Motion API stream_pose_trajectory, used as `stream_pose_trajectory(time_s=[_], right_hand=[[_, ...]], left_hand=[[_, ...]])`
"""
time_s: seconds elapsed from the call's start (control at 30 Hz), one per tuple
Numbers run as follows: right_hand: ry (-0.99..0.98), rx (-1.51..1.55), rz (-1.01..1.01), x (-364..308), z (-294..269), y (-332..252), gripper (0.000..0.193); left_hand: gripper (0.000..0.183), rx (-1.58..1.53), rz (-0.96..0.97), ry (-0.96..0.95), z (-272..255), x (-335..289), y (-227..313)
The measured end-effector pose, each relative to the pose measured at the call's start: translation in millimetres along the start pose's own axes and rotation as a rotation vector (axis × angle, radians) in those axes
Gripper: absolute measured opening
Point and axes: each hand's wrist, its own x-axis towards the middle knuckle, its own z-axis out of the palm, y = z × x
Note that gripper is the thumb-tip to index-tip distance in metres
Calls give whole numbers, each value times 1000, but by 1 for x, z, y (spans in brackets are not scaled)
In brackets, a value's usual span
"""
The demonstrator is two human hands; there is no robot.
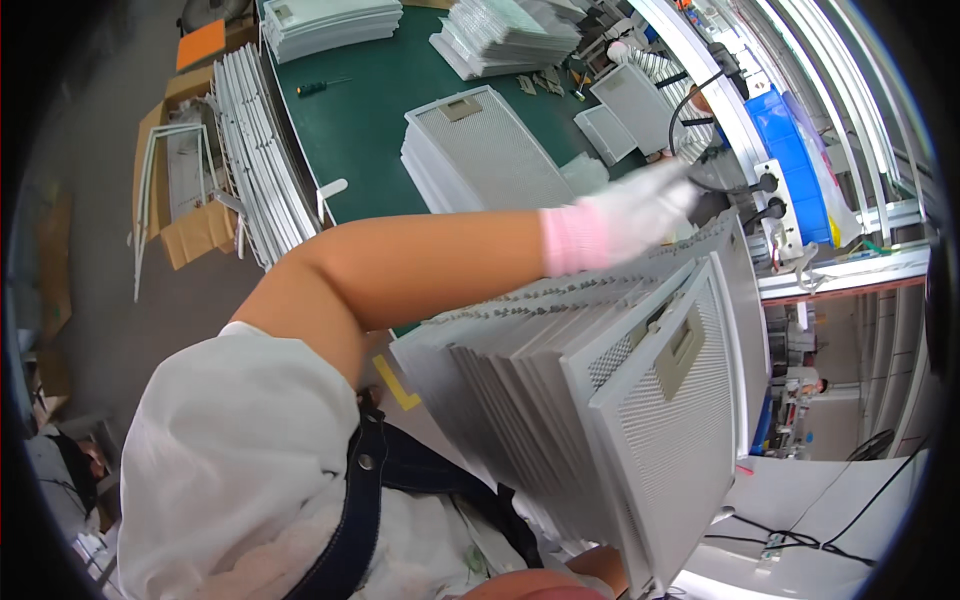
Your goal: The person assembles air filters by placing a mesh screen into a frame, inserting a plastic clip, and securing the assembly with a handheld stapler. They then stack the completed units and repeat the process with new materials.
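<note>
My left arm reaches across from the left. My left hand [650, 208], in a white glove with a pink cuff, is smeared by motion above the far end of a row of white-framed panels [520, 400]. Its fingers cannot be made out. The row stands on edge, close-packed, in front of me. Nearest is a mesh panel [690, 420] with a beige recessed handle [680, 352], leaning slightly apart from those behind. A bit of bare skin [602, 566] shows at the lower edge beside the row; my right hand itself is hidden behind the panels.
A green table [370, 110] carries stacked mesh panels [490, 140], more stacks at its far end and a screwdriver [318, 88]. Left of it, white frames [255, 150] lean by an open cardboard box [200, 232]. A co-worker's striped sleeve [655, 68] shows at far right, near a blue bin [790, 160].
</note>
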Motion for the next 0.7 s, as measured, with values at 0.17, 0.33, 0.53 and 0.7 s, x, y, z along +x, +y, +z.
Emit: stream_pose_trajectory(time_s=[0.17,0.33,0.53,0.7], right_hand=[[172,-267,-121,-73,0,7,49],[170,-412,-239,-181,21,1,44],[-693,-431,-198,-364,127,-30,38],[-694,-1339,-1542,-439,236,-58,33]], left_hand=[[55,244,77,38,-139,-183,3],[43,657,-623,309,-227,-475,19],[42,784,-1562,-656,-399,-802,72],[46,1020,-1564,-71,-539,-862,186]])
